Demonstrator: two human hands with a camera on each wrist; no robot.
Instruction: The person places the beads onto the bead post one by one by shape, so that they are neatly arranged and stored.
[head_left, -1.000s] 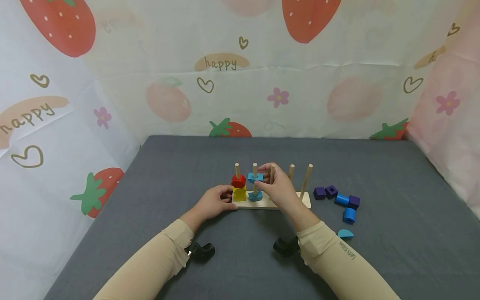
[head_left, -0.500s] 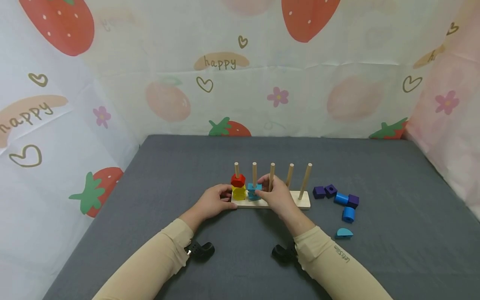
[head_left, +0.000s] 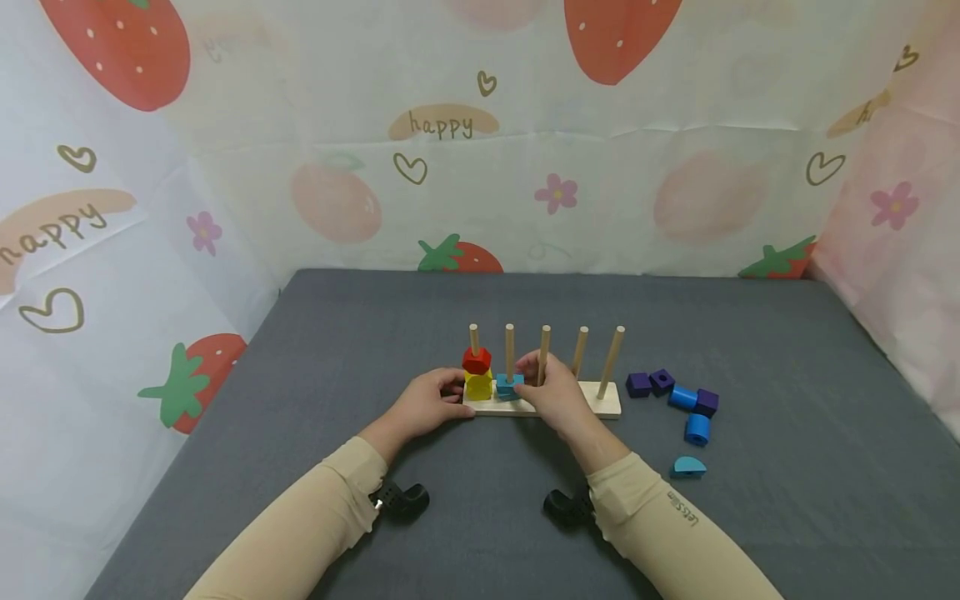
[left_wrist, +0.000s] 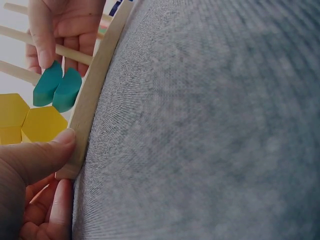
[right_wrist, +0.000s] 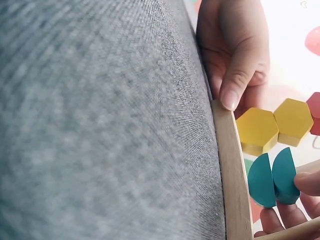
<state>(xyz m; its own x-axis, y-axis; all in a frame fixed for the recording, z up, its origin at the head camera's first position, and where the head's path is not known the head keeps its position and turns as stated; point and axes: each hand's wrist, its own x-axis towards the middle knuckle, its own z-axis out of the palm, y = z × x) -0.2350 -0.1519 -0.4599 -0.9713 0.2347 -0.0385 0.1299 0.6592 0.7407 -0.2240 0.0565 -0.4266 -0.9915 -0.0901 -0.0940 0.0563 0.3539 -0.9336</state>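
A wooden peg board [head_left: 609, 406] with several upright pegs lies on the table. My left hand [head_left: 426, 403] grips its left end, the thumb on the front edge of the wood in the left wrist view. Two yellow hexagon blocks [right_wrist: 274, 124] and a red block [head_left: 476, 361] are stacked on the leftmost peg. On the second peg sit two teal half-round blocks, the lower block [right_wrist: 261, 180] against the board and the upper block [right_wrist: 284, 172] on top of it. The thumb and fingers of my right hand [head_left: 562, 395] pinch the upper one; its peg hole is hidden.
Right of the board lie several purple cubes [head_left: 639, 385], two blue cylinders [head_left: 697, 430] and one loose teal half-round block [head_left: 687, 467]. The other pegs [head_left: 611, 364] stand tall near my right hand. A printed cloth wall [head_left: 615, 217] rises behind the grey table [head_left: 390, 325].
The upper half-round block has slid down the second peg onto the lower one, my right hand moving down with it. My left hand has stayed at the board's end.
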